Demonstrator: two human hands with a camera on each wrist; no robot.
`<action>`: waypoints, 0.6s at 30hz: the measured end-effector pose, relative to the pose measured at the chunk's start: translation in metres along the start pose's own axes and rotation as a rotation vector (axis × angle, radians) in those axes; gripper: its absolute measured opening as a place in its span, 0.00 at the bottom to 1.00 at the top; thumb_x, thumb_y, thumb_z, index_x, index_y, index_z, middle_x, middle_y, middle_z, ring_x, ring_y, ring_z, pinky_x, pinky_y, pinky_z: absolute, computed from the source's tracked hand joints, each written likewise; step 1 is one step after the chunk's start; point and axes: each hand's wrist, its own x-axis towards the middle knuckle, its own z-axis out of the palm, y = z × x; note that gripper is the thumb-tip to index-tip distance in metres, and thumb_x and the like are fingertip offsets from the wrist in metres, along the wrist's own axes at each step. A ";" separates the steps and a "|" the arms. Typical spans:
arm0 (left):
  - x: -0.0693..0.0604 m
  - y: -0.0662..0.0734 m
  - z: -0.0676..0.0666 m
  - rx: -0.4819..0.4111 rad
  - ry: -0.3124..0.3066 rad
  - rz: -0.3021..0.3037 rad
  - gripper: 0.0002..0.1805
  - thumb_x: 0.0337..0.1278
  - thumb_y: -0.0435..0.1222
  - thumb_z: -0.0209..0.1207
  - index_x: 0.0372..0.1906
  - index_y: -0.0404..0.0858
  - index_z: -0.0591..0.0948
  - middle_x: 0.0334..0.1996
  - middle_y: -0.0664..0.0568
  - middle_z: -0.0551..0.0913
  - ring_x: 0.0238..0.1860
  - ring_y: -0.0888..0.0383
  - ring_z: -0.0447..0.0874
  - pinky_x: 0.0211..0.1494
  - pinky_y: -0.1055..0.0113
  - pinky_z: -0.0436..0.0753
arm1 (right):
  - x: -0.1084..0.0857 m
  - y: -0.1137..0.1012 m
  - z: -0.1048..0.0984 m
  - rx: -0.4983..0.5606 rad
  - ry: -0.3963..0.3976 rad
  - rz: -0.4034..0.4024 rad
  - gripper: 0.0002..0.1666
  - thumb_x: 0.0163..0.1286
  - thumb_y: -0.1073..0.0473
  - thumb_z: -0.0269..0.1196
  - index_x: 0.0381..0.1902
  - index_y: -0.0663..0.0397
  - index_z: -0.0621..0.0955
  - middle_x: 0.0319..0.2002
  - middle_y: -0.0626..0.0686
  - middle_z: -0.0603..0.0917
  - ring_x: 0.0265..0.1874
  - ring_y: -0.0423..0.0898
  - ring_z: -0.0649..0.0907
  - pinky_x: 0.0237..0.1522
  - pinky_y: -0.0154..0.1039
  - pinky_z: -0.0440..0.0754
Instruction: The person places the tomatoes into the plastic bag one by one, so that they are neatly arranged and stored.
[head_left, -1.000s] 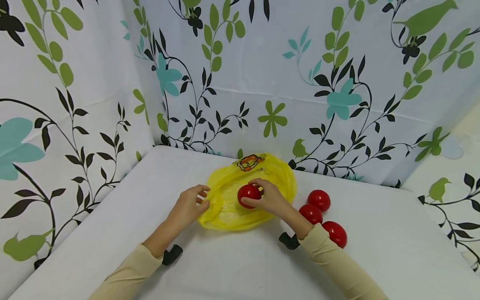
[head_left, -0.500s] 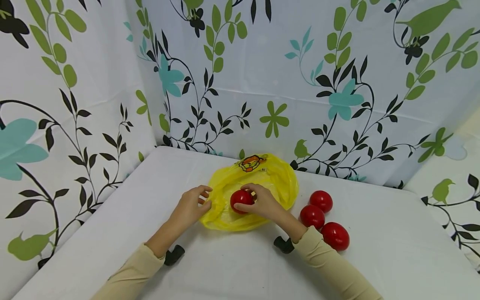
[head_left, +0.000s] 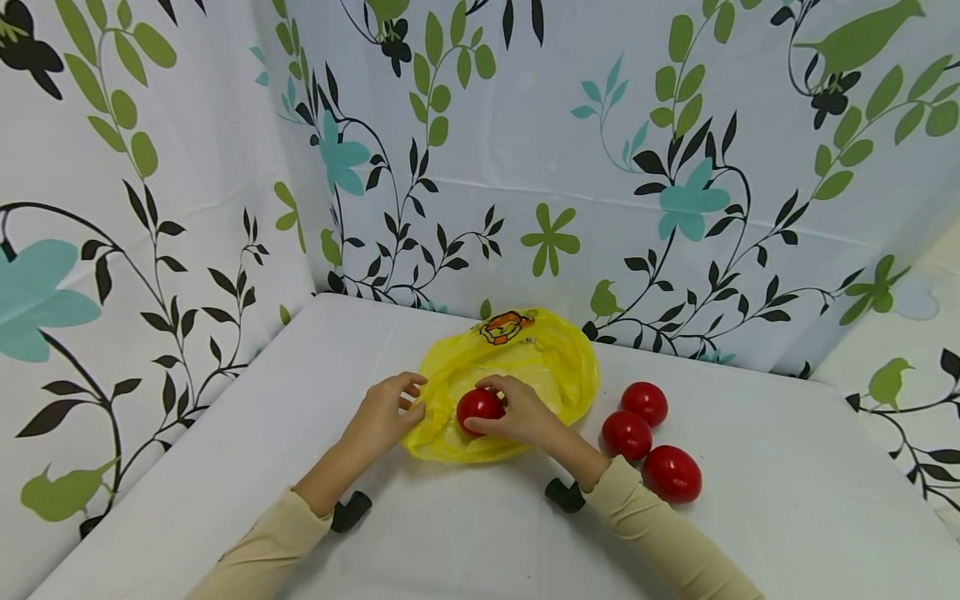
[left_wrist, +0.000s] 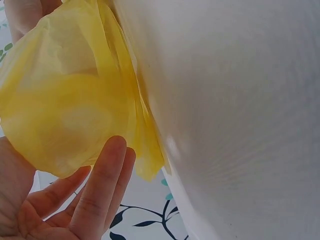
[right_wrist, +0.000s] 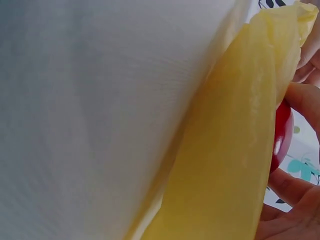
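A yellow plastic bag (head_left: 558,358) lies with its mouth spread open on the white table, an orange and black print near its far rim. My right hand (head_left: 521,414) holds a glossy red ball (head_left: 478,410) between thumb and fingers, within the bag's mouth. In the right wrist view, the bag's wall (right_wrist: 225,135) covers most of that ball (right_wrist: 283,135). At the bag's left rim, my left hand (head_left: 386,408) touches the plastic with fingers apart and loosely bent. The left wrist view has its fingers (left_wrist: 97,195) lying against the outside of the bag (left_wrist: 65,110).
Right of the bag, three more red balls sit close together: a far one (head_left: 645,403), a middle one (head_left: 627,434) and a near one (head_left: 672,473), partly behind the right sleeve (head_left: 660,525). A leaf-patterned curtain (head_left: 480,167) rises behind the white table (head_left: 450,533).
My right hand has moved the red ball left and slightly toward me, lower into the bag's mouth. The left hand stays at the bag's left rim.
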 end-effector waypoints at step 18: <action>0.000 -0.001 0.000 -0.001 0.005 0.007 0.20 0.59 0.30 0.61 0.56 0.31 0.77 0.45 0.41 0.82 0.41 0.49 0.83 0.44 0.58 0.85 | -0.002 0.002 -0.004 -0.043 -0.088 -0.026 0.42 0.58 0.51 0.72 0.67 0.54 0.68 0.64 0.57 0.72 0.60 0.54 0.74 0.57 0.51 0.79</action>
